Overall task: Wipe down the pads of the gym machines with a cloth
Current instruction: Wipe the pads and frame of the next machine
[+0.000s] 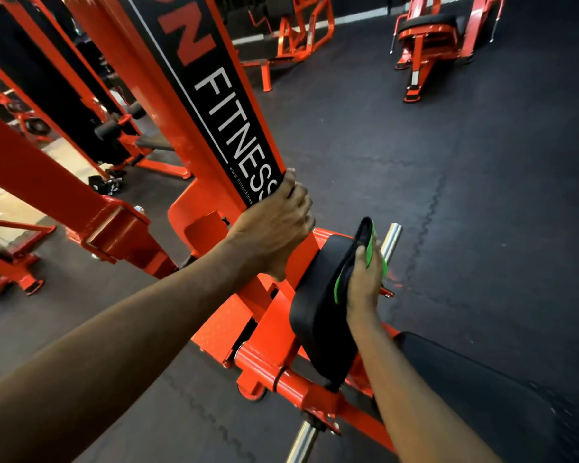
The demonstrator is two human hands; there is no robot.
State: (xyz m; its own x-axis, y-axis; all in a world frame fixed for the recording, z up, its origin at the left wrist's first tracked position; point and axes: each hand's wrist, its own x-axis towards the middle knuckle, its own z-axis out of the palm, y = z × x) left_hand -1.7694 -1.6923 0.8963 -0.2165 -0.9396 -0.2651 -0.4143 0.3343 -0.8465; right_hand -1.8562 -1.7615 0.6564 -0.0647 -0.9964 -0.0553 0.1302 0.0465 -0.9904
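**Cloth held to the pad, other hand on the post**

The right hand (365,279) grasps a green and black cloth (365,231) and holds it against the far upper edge of a black pad (316,299). The thumb lies on the near side of the cloth. The other fingers curl over it out of sight. The pad stands tilted on the orange frame of the machine, just right of the post (214,105).

The left hand (274,225) grips this post at its lower end. Its fingers wrap round the edge of the black panel, which is lettered "FITNESS". The hand sits just above and left of the pad.

A chrome bar (391,238) sticks out just beyond the cloth. A second black cushion, the seat (465,379), lies under the right forearm at the lower right.

The floor (415,162) is dark rubber matting. Another orange machine (432,38) with a black cushion stands well apart at the top right.
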